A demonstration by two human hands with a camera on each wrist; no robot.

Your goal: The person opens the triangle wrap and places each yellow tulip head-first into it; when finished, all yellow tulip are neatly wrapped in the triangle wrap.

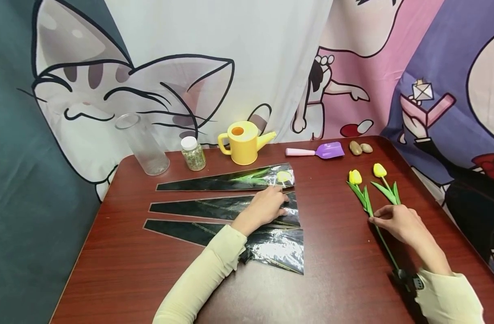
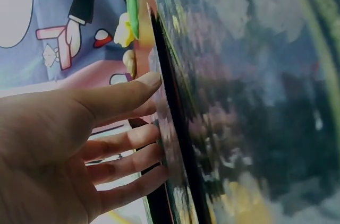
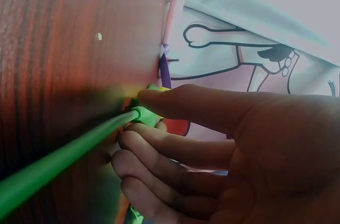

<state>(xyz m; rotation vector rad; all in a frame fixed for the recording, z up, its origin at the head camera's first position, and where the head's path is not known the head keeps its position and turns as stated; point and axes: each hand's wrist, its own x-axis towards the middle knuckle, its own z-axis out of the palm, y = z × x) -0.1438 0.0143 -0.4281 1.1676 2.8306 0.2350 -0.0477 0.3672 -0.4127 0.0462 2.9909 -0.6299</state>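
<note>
Your left hand (image 1: 267, 204), fingers loosely spread, touches a glossy, tapered black sleeve (image 1: 216, 207); your right hand (image 1: 401, 223) pinches a yellow tulip (image 1: 366, 203) by its slim, smooth stem (image 1: 385, 243).

You face a hanging cloth (image 1: 263, 40) printed with cartoon figures (image 1: 85, 96). Your reddish-brown table (image 1: 105, 265) catches a pale sheen (image 1: 267, 294).

Tulips (image 1: 355, 177) in yellow with green stems (image 1: 386, 245) and leaves (image 1: 366, 201), wrappers (image 1: 214, 207) in black with thin gold lines, watering can (image 1: 244, 146) in yellow, scoop (image 1: 330, 150) in purple with pink handle (image 1: 300, 152), jar lid (image 1: 188, 143) in white, tabletop (image 1: 121, 265) in reddish-brown wood grain, backdrop (image 1: 283, 58) in cartoon-printed white, pink and purple.
</note>
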